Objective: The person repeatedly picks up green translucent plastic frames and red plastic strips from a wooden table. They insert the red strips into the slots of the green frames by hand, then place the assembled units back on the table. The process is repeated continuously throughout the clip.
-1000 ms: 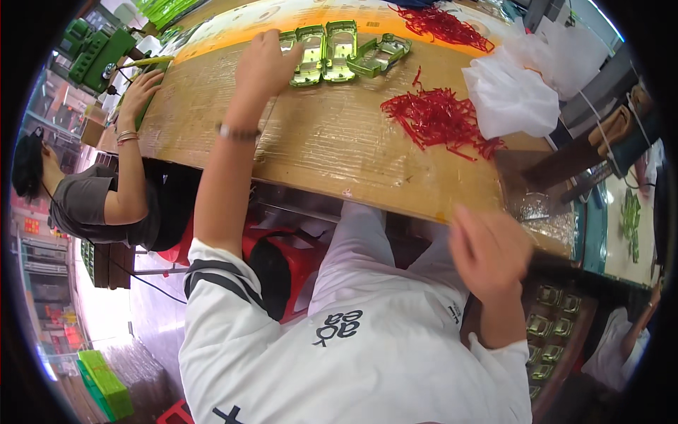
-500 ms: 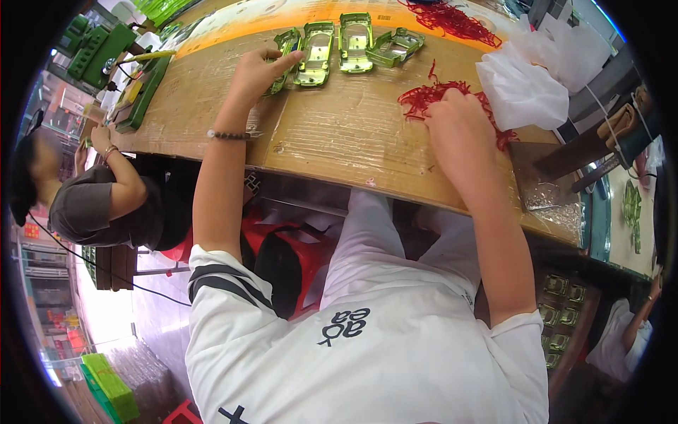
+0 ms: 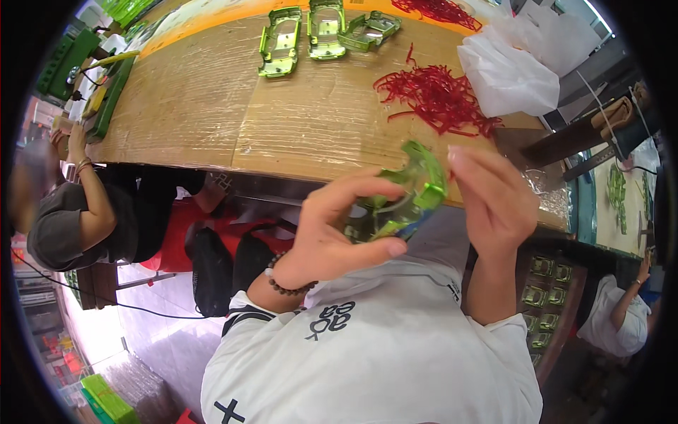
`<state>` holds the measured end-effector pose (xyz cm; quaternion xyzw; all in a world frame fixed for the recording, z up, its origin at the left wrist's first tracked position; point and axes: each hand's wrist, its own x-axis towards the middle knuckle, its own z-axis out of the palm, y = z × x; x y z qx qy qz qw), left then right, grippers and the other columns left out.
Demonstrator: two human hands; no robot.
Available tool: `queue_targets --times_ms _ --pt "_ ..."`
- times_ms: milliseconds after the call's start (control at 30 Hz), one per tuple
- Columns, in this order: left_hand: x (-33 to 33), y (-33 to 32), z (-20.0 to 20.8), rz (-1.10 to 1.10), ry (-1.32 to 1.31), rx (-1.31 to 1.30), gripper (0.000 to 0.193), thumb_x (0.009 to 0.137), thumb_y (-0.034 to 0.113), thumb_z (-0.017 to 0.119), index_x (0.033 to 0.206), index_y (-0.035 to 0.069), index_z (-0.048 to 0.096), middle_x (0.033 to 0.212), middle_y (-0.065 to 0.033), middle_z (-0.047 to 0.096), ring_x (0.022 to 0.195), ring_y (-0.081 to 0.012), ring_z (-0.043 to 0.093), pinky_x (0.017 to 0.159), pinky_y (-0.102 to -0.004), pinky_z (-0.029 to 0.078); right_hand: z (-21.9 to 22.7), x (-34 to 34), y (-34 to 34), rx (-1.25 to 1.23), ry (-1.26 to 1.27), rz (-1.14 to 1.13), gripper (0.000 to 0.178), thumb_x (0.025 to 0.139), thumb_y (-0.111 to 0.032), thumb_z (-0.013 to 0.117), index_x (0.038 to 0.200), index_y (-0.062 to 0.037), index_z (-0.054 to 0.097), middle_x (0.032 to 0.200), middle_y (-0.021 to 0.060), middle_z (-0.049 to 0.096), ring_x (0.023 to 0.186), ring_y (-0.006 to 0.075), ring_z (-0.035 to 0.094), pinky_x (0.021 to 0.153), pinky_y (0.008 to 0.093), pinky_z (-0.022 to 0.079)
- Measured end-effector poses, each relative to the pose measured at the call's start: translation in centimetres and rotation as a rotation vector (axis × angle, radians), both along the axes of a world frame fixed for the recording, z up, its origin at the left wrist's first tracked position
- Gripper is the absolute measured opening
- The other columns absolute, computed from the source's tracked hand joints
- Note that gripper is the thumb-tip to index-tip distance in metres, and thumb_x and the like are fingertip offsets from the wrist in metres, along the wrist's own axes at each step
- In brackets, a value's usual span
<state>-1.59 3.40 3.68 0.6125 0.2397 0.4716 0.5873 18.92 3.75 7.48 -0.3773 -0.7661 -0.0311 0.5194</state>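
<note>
Curling round a glossy green car-shaped shell [image 3: 432, 189], the person's left hand [image 3: 321, 233] holds it; just beside, the right hand [image 3: 498, 201] bends half-closed, any hold unclear.

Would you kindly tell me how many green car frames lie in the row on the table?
3: the left frame, the middle frame, and the right frame, turned askew. The left hand holds another frame. None seems hidden.

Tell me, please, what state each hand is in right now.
Left hand: holding a green shell.
Right hand: beside the green shell; whether it is pinching anything cannot be told.
</note>
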Motion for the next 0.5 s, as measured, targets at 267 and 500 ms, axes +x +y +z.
queue_targets --times_ms 267,500 --pt "2.7 -0.8 -0.3 -0.181 -0.196 -0.219 0.049 0.071 0.006 0.075 0.114 -0.001 0.053 0.111 -0.0072 0.053 0.104 -0.0143 0.049 0.092 -0.0299 0.037 0.0 1.1 -2.1 0.041 0.050 0.032 0.028 0.064 0.003 0.064 0.090 -0.0012 0.069 0.089 0.0147 0.065 0.073 0.0230 0.064 0.062 0.0263 0.051" --pt "3.1 -1.4 -0.2 -0.225 -0.196 -0.245 0.050 0.071 0.004 0.075 0.115 -0.002 0.051 0.114 -0.0082 0.053 0.105 -0.0151 0.049 0.093 -0.0303 0.037 -0.5 1.9 -2.6 0.061 0.029 0.069 0.033 0.059 0.005 0.066 0.092 -0.0002 0.068 0.092 0.0168 0.064 0.075 0.0248 0.064 0.063 0.0274 0.052"
